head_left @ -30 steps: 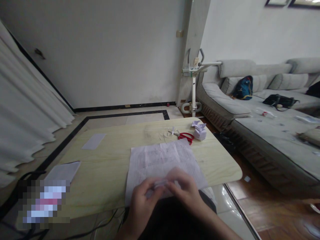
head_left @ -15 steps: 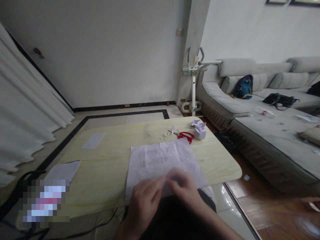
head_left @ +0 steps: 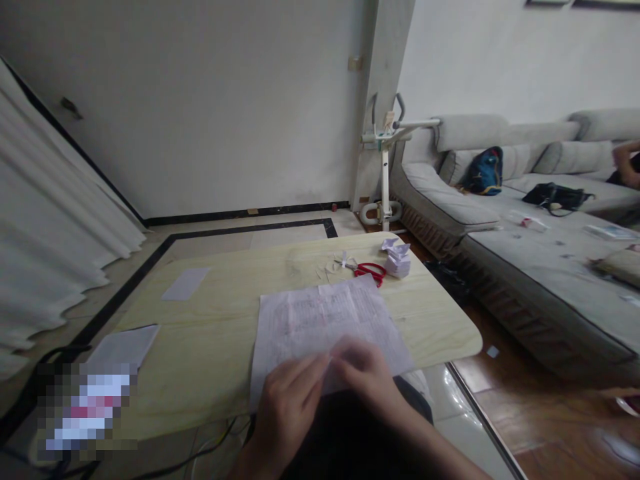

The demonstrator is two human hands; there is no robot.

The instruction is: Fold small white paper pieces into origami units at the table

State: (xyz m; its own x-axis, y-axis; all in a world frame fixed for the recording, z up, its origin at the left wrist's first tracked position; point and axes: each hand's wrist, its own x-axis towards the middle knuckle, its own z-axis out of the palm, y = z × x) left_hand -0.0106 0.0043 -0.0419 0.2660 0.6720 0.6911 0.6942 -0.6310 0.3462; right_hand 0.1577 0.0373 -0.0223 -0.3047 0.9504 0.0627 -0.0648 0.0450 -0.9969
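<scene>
My left hand [head_left: 295, 390] and my right hand [head_left: 365, 367] meet at the fingertips over the near edge of a large, creased printed sheet of paper [head_left: 310, 317]. The fingers of both are closed in a pinch, and motion blur smears the right ones most. A tiny pale bit shows between the fingertips, too blurred to name. Beyond the sheet, red-handled scissors [head_left: 370, 273] lie close to its far edge. Thin pale strips [head_left: 326, 271] are scattered by the blades. Folded white paper pieces [head_left: 398, 261] stand right of the scissors.
The light wooden table [head_left: 220, 360] also carries a small white sheet [head_left: 186, 284] and a white pad [head_left: 125, 348] at left. Cables [head_left: 185, 460] hang below its near edge. A grey sofa [head_left: 540, 280] stands right, with a person's arm [head_left: 627, 163] at the picture's edge.
Both hands stay pinched together in nearly the same place. The view has shifted slightly, and a person's arm now shows at the far right by the sofa.
</scene>
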